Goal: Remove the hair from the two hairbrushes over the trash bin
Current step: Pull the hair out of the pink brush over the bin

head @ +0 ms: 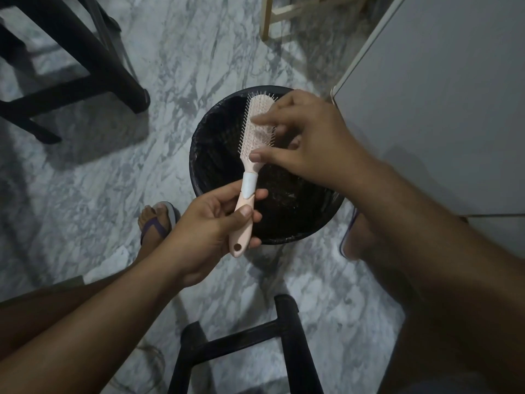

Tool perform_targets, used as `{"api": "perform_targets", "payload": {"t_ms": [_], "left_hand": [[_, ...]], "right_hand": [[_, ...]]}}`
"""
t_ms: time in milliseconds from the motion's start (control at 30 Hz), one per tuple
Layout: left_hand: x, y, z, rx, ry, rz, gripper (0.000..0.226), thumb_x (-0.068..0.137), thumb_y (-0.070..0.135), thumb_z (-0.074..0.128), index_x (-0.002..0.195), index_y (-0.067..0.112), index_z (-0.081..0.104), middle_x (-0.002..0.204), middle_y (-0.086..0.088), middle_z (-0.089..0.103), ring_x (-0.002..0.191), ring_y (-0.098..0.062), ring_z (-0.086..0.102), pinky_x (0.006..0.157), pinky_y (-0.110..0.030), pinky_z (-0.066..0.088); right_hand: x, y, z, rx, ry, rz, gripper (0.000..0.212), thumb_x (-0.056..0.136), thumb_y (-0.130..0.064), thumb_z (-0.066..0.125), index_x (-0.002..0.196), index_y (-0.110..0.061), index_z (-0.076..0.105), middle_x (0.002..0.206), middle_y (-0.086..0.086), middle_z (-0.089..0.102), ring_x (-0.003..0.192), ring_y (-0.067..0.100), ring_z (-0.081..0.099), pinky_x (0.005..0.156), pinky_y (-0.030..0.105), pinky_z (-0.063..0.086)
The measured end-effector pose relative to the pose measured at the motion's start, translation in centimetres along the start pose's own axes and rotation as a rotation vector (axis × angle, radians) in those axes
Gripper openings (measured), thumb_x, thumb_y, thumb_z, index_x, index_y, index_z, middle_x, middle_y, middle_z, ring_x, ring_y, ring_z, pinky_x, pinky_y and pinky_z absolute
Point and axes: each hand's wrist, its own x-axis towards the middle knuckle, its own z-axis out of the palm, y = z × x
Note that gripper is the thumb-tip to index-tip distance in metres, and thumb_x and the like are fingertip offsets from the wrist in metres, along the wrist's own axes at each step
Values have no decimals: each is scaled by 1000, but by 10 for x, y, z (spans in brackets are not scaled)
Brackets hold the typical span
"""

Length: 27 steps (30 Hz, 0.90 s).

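Note:
A pink hairbrush (250,155) with a pale band on its handle is held above a round black trash bin (216,155) lined with a dark bag. My left hand (210,226) grips the handle near its end. My right hand (306,140) rests on the bristled head, fingers spread, index finger and thumb touching the bristles where a thin grey mat of hair lies. A second hairbrush is not in view.
The floor is grey-white marble. A black stool frame (71,69) stands at upper left and another black frame (287,336) at the bottom. A white cabinet side (440,109) rises on the right. My feet in sandals (159,223) flank the bin.

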Motion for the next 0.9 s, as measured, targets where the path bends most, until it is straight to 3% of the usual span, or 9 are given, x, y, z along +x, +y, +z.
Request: {"api": "perform_targets", "payload": {"t_ms": [100, 200, 300, 500, 667, 767, 900], "left_hand": [[0, -2, 3, 10, 6, 37, 43, 98, -4, 49, 136, 14, 59, 129, -4, 69, 84, -11, 58, 60, -29, 50], [0, -4, 3, 57, 35, 73, 43, 99, -4, 50, 137, 14, 59, 130, -3, 69, 83, -11, 56, 60, -29, 46], [0, -5, 1, 118, 55, 87, 45, 99, -3, 50, 139, 16, 58, 129, -2, 69, 84, -10, 56, 61, -31, 45], [2, 2, 0, 210, 45, 123, 46, 99, -2, 51, 141, 17, 56, 126, -2, 71, 85, -12, 57, 61, -28, 48], [2, 2, 5, 23, -12, -11, 39, 100, -3, 46, 134, 13, 60, 128, -9, 70, 82, -13, 57, 58, -27, 50], [2, -1, 4, 10, -13, -25, 39, 100, -3, 46, 134, 11, 59, 128, -8, 70, 81, -11, 58, 57, -27, 51], [2, -2, 5, 31, -20, -19, 40, 99, -3, 47, 134, 13, 58, 129, -6, 70, 83, -11, 59, 59, -28, 51]], "right_hand": [[1, -6, 1, -93, -33, -14, 22, 79, -33, 83, 97, -19, 80, 103, 1, 63, 83, 1, 57, 73, 6, 43], [1, -15, 0, -290, -103, 25, 27, 85, -35, 76, 104, -17, 75, 114, 1, 58, 101, 15, 58, 87, 31, 52], [-7, -25, 5, -458, -166, 40, 33, 88, -34, 72, 114, -15, 66, 122, 3, 49, 107, 23, 56, 85, 45, 55], [-12, -23, 17, -358, 140, -16, 17, 91, -25, 61, 96, -10, 67, 107, 5, 56, 90, 21, 59, 69, 43, 56], [-3, -14, 13, -153, 123, 119, 14, 93, -15, 56, 93, -9, 68, 96, 5, 66, 84, 21, 65, 79, 44, 55], [6, -9, -7, 64, 158, 257, 16, 98, -17, 56, 95, -10, 70, 80, -1, 71, 63, 14, 70, 66, 41, 61], [6, -4, -22, -37, 196, 176, 13, 95, -20, 61, 95, -16, 73, 79, -13, 66, 61, 1, 62, 71, 31, 59]]}}
